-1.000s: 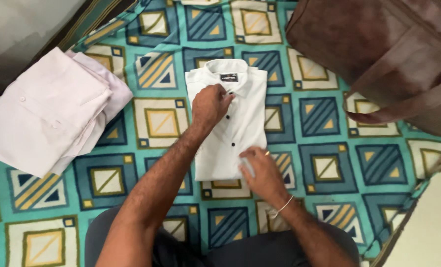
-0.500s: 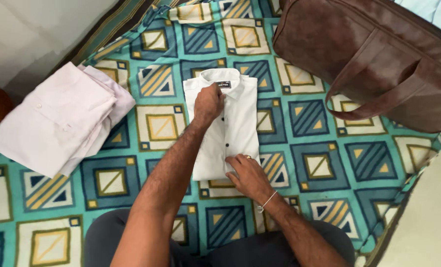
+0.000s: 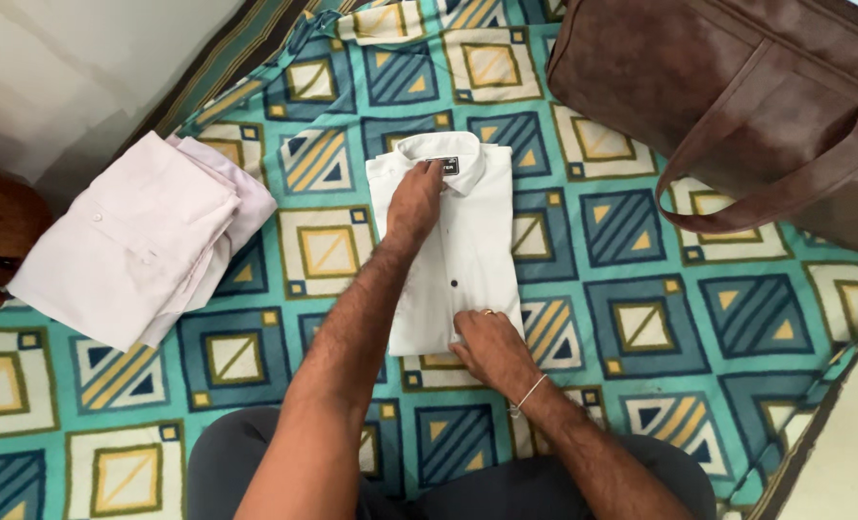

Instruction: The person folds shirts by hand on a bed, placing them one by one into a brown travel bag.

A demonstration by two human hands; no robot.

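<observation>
Folded white shirt (image 3: 472, 250) lying flat on patterned teal bedspread (image 3: 640, 250), roughly mid-spread, collar pointing to far edge, hem toward near edge. Dark buttons running down the placket.

Left hand (image 3: 414, 202) resting on upper placket just below collar, fingers curled down onto the cloth, thumb near the neck label; pressing more than gripping, tho can't tell if a pinch of fabric sits under the fingertips. Right hand (image 3: 486, 349) at hem, near-right corner of the fold, fingers bent over the edge; looks like holding or tucking the hem, exact grip hidden by knuckles.

Judged step: squaring and flattening the fold. To do well:
- keep left hand as anchor on placket so collar doesn't skew
- smooth w/ flat palm from collar toward hem, not sideways
- line hem edge parallel to the spread's near edge; side folds even w/ collar width
- press creases lightly; avoid dragging on buttons
- watch bedspread bunching underneath, since soft base lets folds creep

Nearby: stack of pale pink folded clothes (image 3: 140, 241) toward left edge of spread, well apart from shirt. Brown leather bag (image 3: 737, 87) w/ strap at far-right corner, also apart. Dark trousers on knees (image 3: 256, 462) at near edge.
</observation>
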